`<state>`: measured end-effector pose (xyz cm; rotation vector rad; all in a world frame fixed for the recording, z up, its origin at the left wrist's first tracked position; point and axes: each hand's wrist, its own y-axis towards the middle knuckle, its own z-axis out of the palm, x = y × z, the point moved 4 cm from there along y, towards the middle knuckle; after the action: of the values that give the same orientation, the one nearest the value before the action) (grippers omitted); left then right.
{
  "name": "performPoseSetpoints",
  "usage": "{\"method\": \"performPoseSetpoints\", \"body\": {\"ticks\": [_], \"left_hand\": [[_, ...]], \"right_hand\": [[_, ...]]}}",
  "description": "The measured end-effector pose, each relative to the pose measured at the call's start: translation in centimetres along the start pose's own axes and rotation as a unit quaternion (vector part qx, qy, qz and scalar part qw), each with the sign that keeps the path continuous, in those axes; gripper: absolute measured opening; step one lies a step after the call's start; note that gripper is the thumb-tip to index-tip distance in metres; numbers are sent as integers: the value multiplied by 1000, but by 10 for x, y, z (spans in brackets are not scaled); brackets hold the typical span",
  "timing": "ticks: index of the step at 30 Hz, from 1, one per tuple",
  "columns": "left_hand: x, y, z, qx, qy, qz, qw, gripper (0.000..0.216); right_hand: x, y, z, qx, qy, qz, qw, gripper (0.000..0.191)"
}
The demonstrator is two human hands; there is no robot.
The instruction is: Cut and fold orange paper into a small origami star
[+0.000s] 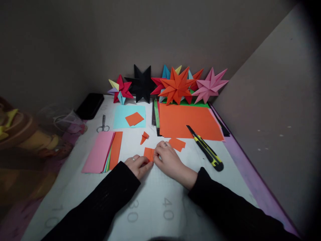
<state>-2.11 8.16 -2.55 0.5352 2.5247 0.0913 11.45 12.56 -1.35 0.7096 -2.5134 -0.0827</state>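
Grey walls are closing in a corner behind a white cutting mat that is showing faint printed numbers near its front edge. Both hands, coming out of black sleeves, are meeting at the middle of the mat. The left hand and the right hand are each pinching one small orange paper piece, with fingertips closed on its near edge. The piece is lying low against the mat between them.

A tiny folded orange scrap is lying just beyond it, and an orange strip is sitting beside the right hand's fingers. A yellow-and-black utility knife is resting to the right, its tip overlapping a large orange sheet; I cannot tell whether the blade is out. Scissors are lying at the left rear, next to a light blue sheet bearing an orange square. A stack of coloured paper is sitting left of the left hand. Paper stars, among them an orange star, a pink star and a black star, are leaning against the back wall.

As I am judging it, the piece is small, so uneven finger pressure could be skewing a crease or tearing an edge. The right sleeve is lying near the knife, so a sideways sweep could be knocking it. The loose scrap nearby could be getting brushed away.
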Motion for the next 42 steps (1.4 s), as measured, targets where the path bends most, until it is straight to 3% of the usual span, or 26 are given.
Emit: {"method": "performPoseSetpoints", "body": {"ticks": [4,10,16,20,23,27,31,35,38,42], "left_hand": [[0,0,0,-4,-11,-8,1000,36],[8,1,3,-8,-60,-78,995,26],[7,-3,6,-10,33,-11,999,25],[5,-6,8,6,102,27,994,27],[2,-6,8,10,144,48,988,28],[-3,-5,6,9,185,82,979,30],[-3,-5,7,11,165,75,983,30],[-2,-7,9,1,118,59,991,27],[1,-6,5,3,106,63,992,26],[13,-3,-11,-2,76,83,994,22]], "right_hand": [[0,0,0,7,-11,4,1000,11],[1,1,1,9,-16,4,1000,10],[1,-2,-2,1,4,0,1000,7],[9,-13,-13,-10,33,-125,992,19],[14,-22,-17,30,-29,-197,979,22],[13,-23,-18,98,-144,-182,968,20],[7,-21,-22,78,-210,-117,968,13],[12,-25,-23,31,-162,-137,977,18],[17,-26,-17,58,-117,-185,974,22],[16,-25,-12,86,-102,-198,971,24]]}}
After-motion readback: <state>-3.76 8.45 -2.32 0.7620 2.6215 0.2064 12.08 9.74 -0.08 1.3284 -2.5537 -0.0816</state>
